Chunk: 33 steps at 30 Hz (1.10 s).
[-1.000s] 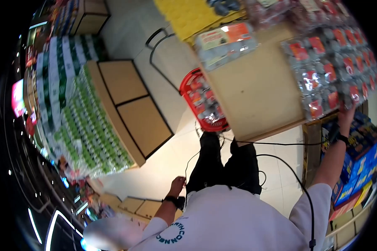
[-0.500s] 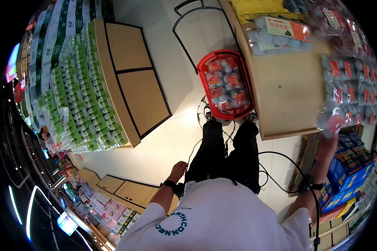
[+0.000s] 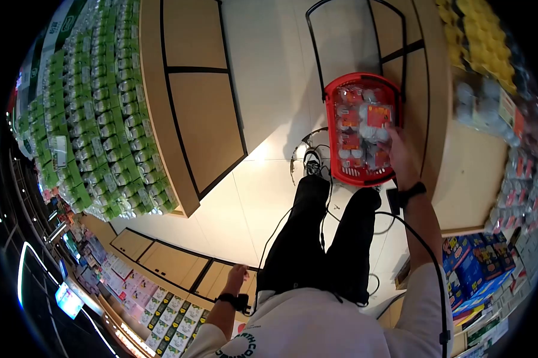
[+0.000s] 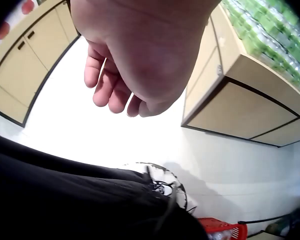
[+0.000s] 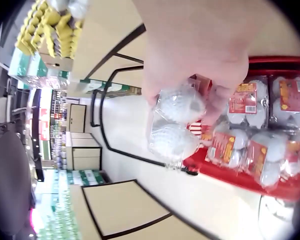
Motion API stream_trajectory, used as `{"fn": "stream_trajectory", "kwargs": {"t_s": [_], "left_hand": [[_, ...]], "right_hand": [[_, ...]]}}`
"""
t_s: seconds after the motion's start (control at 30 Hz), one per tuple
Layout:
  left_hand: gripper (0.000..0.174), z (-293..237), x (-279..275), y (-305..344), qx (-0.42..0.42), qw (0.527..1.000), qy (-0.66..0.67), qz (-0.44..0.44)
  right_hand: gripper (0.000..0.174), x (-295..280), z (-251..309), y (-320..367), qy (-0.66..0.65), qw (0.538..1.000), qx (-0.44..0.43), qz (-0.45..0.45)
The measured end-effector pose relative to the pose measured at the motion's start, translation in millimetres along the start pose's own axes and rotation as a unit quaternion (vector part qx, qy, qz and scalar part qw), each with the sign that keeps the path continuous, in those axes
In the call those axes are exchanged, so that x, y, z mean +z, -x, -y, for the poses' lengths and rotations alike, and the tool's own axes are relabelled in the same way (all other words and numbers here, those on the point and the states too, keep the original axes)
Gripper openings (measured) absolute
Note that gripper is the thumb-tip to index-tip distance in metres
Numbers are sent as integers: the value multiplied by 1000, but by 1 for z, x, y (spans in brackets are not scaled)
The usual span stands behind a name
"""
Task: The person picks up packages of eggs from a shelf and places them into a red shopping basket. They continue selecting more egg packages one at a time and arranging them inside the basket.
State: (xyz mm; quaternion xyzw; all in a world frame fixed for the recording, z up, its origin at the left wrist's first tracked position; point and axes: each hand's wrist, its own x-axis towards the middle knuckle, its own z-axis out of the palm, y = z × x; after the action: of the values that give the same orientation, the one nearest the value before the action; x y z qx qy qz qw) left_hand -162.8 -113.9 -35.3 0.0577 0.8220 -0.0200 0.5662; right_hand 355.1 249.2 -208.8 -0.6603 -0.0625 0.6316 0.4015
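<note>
My right hand grips a clear plastic pack of pale grey eggs with a red-orange label. In the head view the pack overlaps the red shopping basket. The right wrist view shows my fingers wrapped over the pack, its eggs facing the camera and part of its label hidden. Several similar egg packs lie inside the basket, which stands on the floor by my feet. My left hand hangs beside my left thigh, fingers loosely bent and holding nothing.
A wooden display table on the right bears more egg packs and yellow egg trays. Blue boxes are stacked near my right elbow. Green-labelled packs fill a stand on the left. The basket's black handle extends forward; a black cable loops beside my right arm.
My right hand has carried an egg pack from the display table over to the basket. The view has swung right, bringing the basket nearer the middle. My left hand still hangs down.
</note>
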Motion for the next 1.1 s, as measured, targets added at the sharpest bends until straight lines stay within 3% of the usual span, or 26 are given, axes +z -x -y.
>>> {"fn": "stream_trajectory", "kwargs": {"t_s": [0.03, 0.13, 0.23, 0.33, 0.4, 0.47, 0.5, 0.57, 0.6, 0.67, 0.7, 0.77, 0.83, 0.87, 0.9, 0.93, 0.97, 1.0, 1.03, 1.07, 1.1], "left_hand": [[23, 14, -1, 0, -55, 998, -13, -9], [25, 56, -10, 4, -85, 995, -38, 18], [25, 76, -19, 1, -134, 988, -71, 34], [24, 80, -20, -2, -167, 985, -16, 29], [21, 71, -22, 3, -141, 990, -25, 13], [20, 55, -19, 3, -139, 990, -13, 11], [20, 52, -19, 0, -141, 990, -20, 11], [20, 48, -22, 2, -144, 989, -34, 16], [21, 45, -22, 3, -139, 990, -32, 13], [23, 32, -20, -5, -118, 992, -31, 15], [24, 37, -23, -12, -72, 995, -66, 36], [23, 30, -21, -19, -63, 997, -33, 22], [22, -3, -9, -7, 41, 986, -156, 28], [22, -5, -11, -14, -50, 995, -87, 29], [22, -4, -15, -14, 123, 969, -202, 67], [22, -11, -11, -12, 129, 968, -203, 69], [22, -18, -7, -9, 135, 967, -205, 71], [23, -24, -3, -14, -26, 994, -96, 39], [24, -5, -12, -35, -24, 998, -15, 64], [24, -16, -6, -30, -10, 998, -20, 64], [25, -26, 1, -22, -13, 997, -46, 57]], "right_hand": [[39, 9, -5, -30, 25, 999, -24, -29], [44, 22, -18, -98, 125, 992, 3, -18], [55, 41, -29, -129, 157, 987, -17, -7], [61, 50, -40, -151, 116, 992, -16, -49], [60, 47, -51, -167, 142, 988, -30, -48], [58, 40, -59, -197, 361, 925, -97, -69], [58, 41, -55, -201, 356, 926, -102, -72], [56, 52, -33, -178, 479, 863, -138, -81], [56, 46, -35, -177, 478, 863, -140, -88], [54, 29, -59, -192, 455, 851, -250, -79], [51, 24, -64, -192, 414, 898, -127, -70], [42, 25, -44, -139, 324, 918, -212, -84], [28, 17, -35, -97, 205, 933, -278, -96], [23, 12, -18, -66, 128, 950, -278, -61], [22, -1, 4, -34, -6, 979, -195, 63], [22, -8, 43, 17, -88, 979, -172, 70], [22, -26, 73, 59, -20, 979, -196, 58], [22, -47, 89, 89, 0, 972, -235, 24], [21, -73, 102, 114, 20, 962, -272, -10], [21, -107, 114, 137, 60, 944, -321, -44], [21, -135, 128, 161, 49, 947, -304, -91]]}}
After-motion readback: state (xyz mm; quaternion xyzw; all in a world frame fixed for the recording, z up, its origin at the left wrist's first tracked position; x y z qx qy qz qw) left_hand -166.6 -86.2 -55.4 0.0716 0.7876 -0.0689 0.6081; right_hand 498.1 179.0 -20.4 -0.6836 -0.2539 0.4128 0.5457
